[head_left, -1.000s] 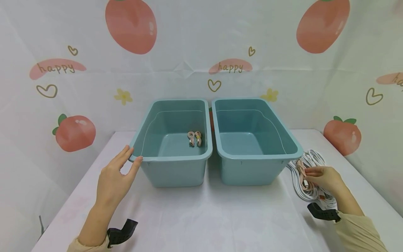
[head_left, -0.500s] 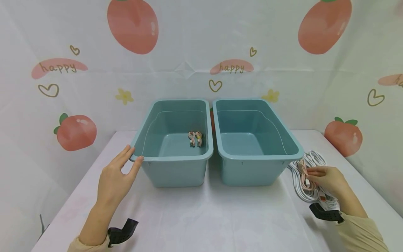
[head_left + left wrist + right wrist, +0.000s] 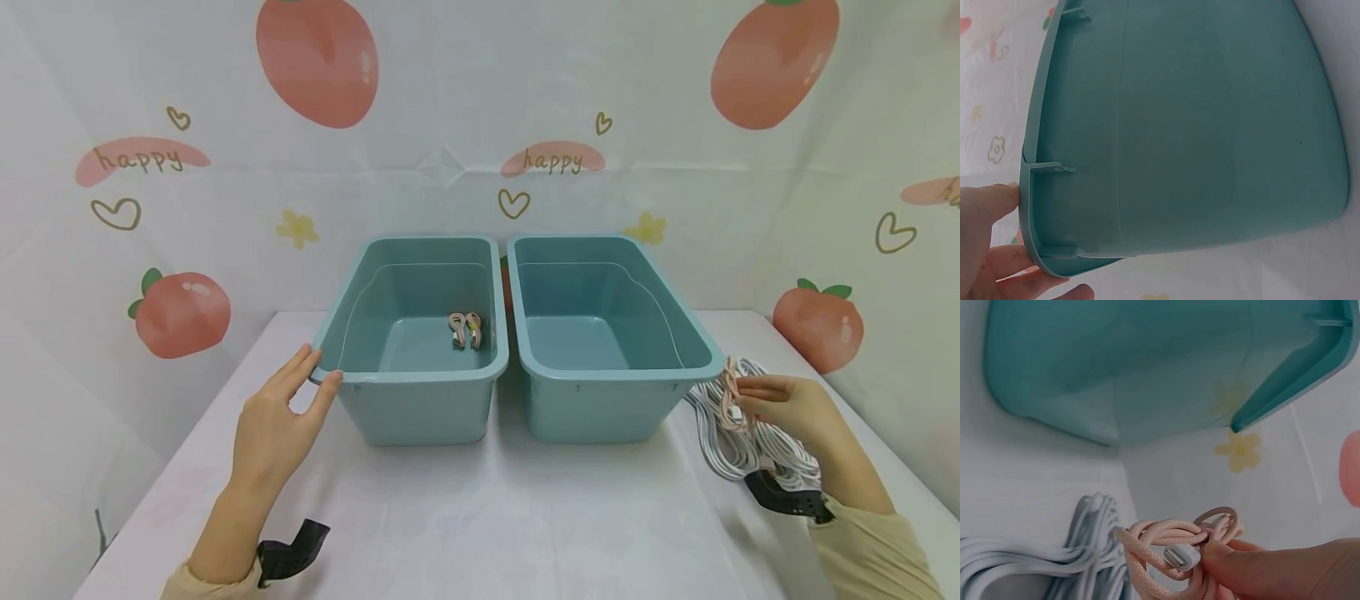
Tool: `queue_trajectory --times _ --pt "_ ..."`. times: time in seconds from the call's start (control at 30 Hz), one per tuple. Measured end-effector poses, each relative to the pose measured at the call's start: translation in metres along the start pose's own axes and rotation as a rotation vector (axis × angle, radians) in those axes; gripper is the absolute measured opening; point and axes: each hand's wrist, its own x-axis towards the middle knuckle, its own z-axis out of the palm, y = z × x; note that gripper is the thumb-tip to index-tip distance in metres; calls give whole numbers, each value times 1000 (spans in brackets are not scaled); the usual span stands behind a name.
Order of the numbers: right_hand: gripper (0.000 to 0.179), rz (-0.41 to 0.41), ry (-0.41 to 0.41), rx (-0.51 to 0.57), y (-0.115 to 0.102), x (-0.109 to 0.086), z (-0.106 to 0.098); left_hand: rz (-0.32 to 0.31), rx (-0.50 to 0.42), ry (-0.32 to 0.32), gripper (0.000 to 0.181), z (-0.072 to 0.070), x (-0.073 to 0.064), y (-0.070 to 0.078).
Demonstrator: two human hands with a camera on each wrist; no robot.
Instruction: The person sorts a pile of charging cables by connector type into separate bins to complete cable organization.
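Observation:
Between thumb and fingertips, my right hand point(image 3: 795, 404) pinches a coiled, braided pink charging cable point(image 3: 1160, 532). Its white metal-tipped plug point(image 3: 1181, 556) faces the right wrist camera. Just beneath lie coiled white cables point(image 3: 711, 446) on the table, to the right of the right teal bin point(image 3: 622, 374). My left hand point(image 3: 270, 429) touches the front left corner of the left teal bin point(image 3: 420, 379), its fingers and thumb spread against the rim. Two small tied cable bundles point(image 3: 457, 332) lie side by side inside that bin, near its right wall.
Both bins stand close together at the back of the white-covered table point(image 3: 525, 525). A patterned cloth backdrop point(image 3: 442, 100) hangs behind them. Each wrist carries a black band mount point(image 3: 292, 552).
My right hand has lifted the pink cable slightly off the white coils, moving up and a little right. The white coils have shifted slightly. My left hand stays at the bin's corner.

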Motion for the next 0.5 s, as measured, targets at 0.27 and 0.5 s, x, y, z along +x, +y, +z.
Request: queue_trajectory --times 0.27,0.5 --pt "60 -5 9 90 -6 0 -13 -1 -3 -3 53 0 0 -1" --pt "30 -70 64 133 -9 -4 -25 8 -7 -2 52 1 0 -1"
